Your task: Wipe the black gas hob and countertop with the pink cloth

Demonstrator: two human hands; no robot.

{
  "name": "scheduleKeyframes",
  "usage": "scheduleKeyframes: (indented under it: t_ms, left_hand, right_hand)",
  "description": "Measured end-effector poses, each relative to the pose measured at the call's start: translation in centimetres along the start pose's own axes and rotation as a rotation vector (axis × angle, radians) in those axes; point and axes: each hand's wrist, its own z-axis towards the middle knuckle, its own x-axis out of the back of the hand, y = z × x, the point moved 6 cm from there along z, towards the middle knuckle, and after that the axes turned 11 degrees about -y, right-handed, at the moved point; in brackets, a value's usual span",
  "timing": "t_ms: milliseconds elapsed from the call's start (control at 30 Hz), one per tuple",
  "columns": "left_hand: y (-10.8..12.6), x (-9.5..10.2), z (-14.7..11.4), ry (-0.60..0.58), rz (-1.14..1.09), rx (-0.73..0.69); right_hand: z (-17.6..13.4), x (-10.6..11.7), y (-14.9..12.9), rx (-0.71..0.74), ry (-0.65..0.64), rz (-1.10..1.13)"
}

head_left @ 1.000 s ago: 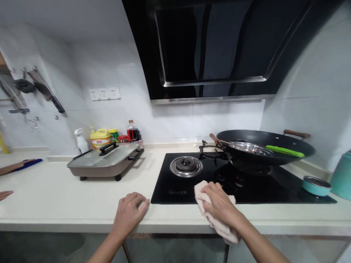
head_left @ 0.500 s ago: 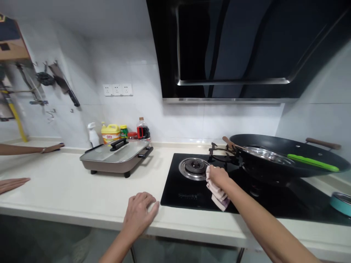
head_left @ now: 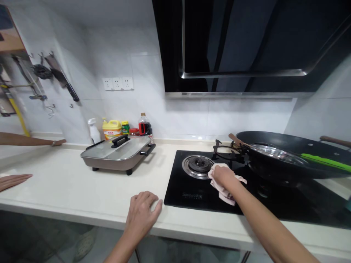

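My right hand (head_left: 223, 175) presses a pale pink cloth (head_left: 225, 193) against the black glass gas stove (head_left: 175, 190), its fingers closed over the fabric. The cloth lies at the right edge of the left burner (head_left: 199, 165), touching or very near its metal ring. My left hand (head_left: 144, 212) rests on the white countertop (head_left: 104, 193) by its front edge, left of the stove, thumb apart from the fingers and nothing in it. A black pot support (head_left: 227, 153) lies on the stove behind the cloth, beside the big wok.
A large black wok (head_left: 274, 171) with a green-handled tool (head_left: 326, 162) stands on the right side. An electric pan with a glass lid (head_left: 117, 151) sits left, bottles (head_left: 112, 128) behind it. Another person's hands (head_left: 15, 180) rest at the far left. The range hood (head_left: 233, 47) hangs above.
My right hand stays by the left burner while the cloth has spread and bunched differently, a flap now showing right of the wrist. The view has shifted slightly. My left hand stays put.
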Motion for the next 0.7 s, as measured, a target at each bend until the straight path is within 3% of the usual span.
scheduleKeyframes:
  t_ms: [100, 200, 300, 367, 533, 700]
  left_hand:
    - [0.1, 0.0, 0.1, -0.022, 0.0, 0.022]
    - [0.0, 0.1, 0.2, -0.048, 0.006, 0.037]
    - [-0.3, -0.1, 0.2, -0.069, 0.011, 0.039]
    - [-0.4, -0.2, 0.2, -0.071, 0.016, 0.039]
    - [-0.6, -0.3, 0.3, -0.065, 0.02, 0.042]
    - [-0.6, -0.1, 0.3, -0.069, 0.008, 0.037]
  right_hand:
    - [-3.7, -2.4, -4.6, 0.139, -0.017, -0.04]
    - [-7.0, -4.0, -9.0, 0.412, -0.057, -0.049]
    - [-8.1, -4.0, -10.3, 0.632, -0.118, -0.036]
    - [-7.1, -3.3, -8.8, 0.615, -0.136, -0.035]
    - [-2.4, -0.8, -1.1, 0.301, -0.159, -0.057]
    - [1.6, 0.0, 4.5, 0.128, -0.26, -0.024]
